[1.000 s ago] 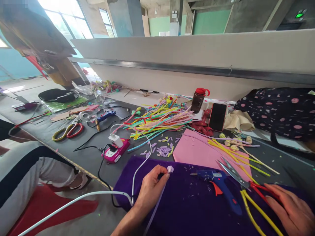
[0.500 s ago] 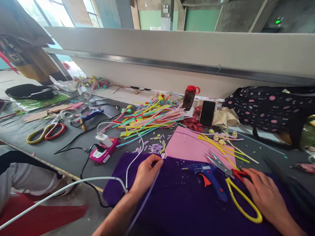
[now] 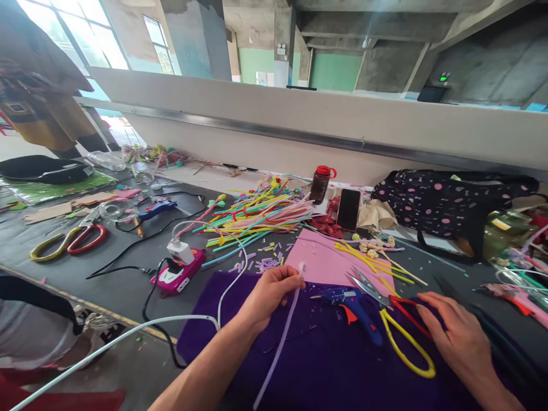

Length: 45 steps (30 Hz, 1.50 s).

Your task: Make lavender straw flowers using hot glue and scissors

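Pinching a slanting lilac stem (image 3: 283,341) in the left hand (image 3: 269,292), touching forward-left-pointing scissors (image 3: 379,295) with the right hand (image 3: 458,334), unclear whether gripping.

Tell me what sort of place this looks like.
Probably a craft workshop, perhaps in a roughly finished building: a blue glue gun lies on the purple cloth, a pile of colorful strands is heaped beyond it, and bare concrete beams show overhead.

Slim slanting lilac stem (image 3: 280,349), pale-tipped, left of red-and-yellow-handled scissors (image 3: 373,292), blades ajar
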Tool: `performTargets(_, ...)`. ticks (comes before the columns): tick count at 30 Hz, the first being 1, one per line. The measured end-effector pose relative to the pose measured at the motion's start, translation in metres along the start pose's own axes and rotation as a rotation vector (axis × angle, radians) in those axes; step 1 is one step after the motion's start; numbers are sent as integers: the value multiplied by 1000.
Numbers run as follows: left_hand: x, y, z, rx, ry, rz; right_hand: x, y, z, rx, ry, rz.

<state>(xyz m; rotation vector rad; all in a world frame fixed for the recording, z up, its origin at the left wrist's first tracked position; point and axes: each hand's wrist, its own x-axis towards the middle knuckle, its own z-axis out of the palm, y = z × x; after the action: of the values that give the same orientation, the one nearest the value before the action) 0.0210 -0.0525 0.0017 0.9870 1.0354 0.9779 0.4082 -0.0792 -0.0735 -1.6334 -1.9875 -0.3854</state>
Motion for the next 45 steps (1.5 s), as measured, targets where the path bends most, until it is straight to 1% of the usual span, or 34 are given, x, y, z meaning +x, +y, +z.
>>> performTargets(2, 8, 2, 4, -36, -46, -17, 11, -14, -3, 28, 17, -49)
performTargets(5, 22, 1, 11, -101, -105, -51, 30, -40, -3, 79, 4, -124)
performTargets(8, 36, -5, 22, -183, -114, -98, 48, -62, -3, 137, -32, -191)
performTargets(10, 43, -12, 30, -235, -130, -99, 60, -72, -3, 175, -65, -236)
performTargets(11, 46, -17, 34, -245, -118, -94, 66, -76, -3, 192, -81, -259)
performTargets(13, 47, -25, 39, -234, -117, -65, 80, -82, -2, 218, -118, -306)
performTargets(15, 45, -30, 41, -192, -175, -57, 96, -88, 2, 239, -160, -347)
performTargets(17, 42, -31, 39, -163, -245, -39, 112, -97, 9, 258, -205, -383)
performTargets(19, 38, -28, 36, -174, -284, -16, 129, -110, 19, 274, -250, -414)
performTargets(21, 36, -24, 32, -208, -324, 5, 145, -128, 30, 291, -301, -435)
performTargets(25, 33, -19, 27, -252, -438, 14, 172, -169, 55, 344, -446, -449)
performTargets(28, 31, -18, 26, -278, -501, 13, 189, -197, 77, 334, -493, -481)
performTargets(32, 30, -15, 23, -318, -471, 35, 205, -225, 104, 282, -519, -490)
performTargets(35, 30, -12, 19, -344, -436, 51, 212, -241, 116, 236, -531, -475)
performTargets(41, 29, -8, 15, -340, -403, 63, 213, -259, 131, 169, -578, -415)
performTargets(45, 28, -8, 14, -352, -401, 79, 213, -264, 137, 203, -600, -355)
